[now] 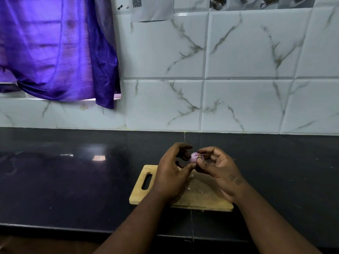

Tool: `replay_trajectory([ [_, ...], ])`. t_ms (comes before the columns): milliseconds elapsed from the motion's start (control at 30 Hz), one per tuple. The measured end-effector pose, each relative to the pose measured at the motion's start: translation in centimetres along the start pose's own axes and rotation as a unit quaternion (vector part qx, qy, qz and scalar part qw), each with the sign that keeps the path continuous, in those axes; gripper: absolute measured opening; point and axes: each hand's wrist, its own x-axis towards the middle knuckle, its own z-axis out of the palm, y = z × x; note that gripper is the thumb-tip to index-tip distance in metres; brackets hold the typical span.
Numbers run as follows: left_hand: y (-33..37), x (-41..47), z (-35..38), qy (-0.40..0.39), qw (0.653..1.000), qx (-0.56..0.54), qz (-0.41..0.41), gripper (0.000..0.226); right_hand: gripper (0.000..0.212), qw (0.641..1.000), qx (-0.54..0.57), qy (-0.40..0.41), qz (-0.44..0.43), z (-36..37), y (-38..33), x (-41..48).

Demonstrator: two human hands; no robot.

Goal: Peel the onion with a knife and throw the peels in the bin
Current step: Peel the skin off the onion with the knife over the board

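Note:
A small pale-purple onion (195, 157) is held up above the far edge of a wooden cutting board (141, 197). My left hand (171, 176) grips it from the left, thumb against its underside. From the right, my right hand (219, 169) pinches it with fingertips on its top. A few small bits of peel (192, 176) lie on the board under the hands. No knife and no bin are in view.
The board lies on a dark glossy countertop (73, 180) near its front edge. A white marbled tile wall (238, 88) stands behind. A purple curtain (55, 52) hangs at the upper left.

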Motion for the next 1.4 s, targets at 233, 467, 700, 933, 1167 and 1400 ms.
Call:
replay_trajectory([
  [233, 0.26, -0.08, -0.03, -0.032, 0.999, -0.003, -0.009, 0.048, 0.036, 0.999, -0.027, -0.013, -0.012, -0.05, 0.07, -0.11],
  [467, -0.53, -0.02, 0.17, -0.077, 0.997, 0.015, -0.011, 0.042, 0.032, 1.000, -0.013, -0.011, -0.006, 0.25, 0.11, 0.01],
  [700, -0.23, -0.10, -0.01, -0.001, 0.999, 0.024, 0.034, 0.054, 0.024, 1.000, -0.009, 0.003, -0.006, 0.13, 0.36, 0.25],
  [933, -0.26, -0.11, 0.15, 0.023, 0.998, 0.044, 0.043, 0.059, 0.025, 1.000, -0.024, 0.010, -0.010, 0.18, 0.23, 0.13],
  [1167, -0.51, 0.12, 0.06, -0.028, 0.999, 0.021, 0.013, 0.066, 0.026, 0.999, -0.029, -0.011, -0.008, -0.09, 0.16, -0.05],
  [1400, -0.71, 0.19, 0.03, -0.074, 0.997, 0.025, 0.010, 0.068, 0.023, 0.999, -0.036, -0.022, -0.004, -0.19, 0.36, 0.02],
])
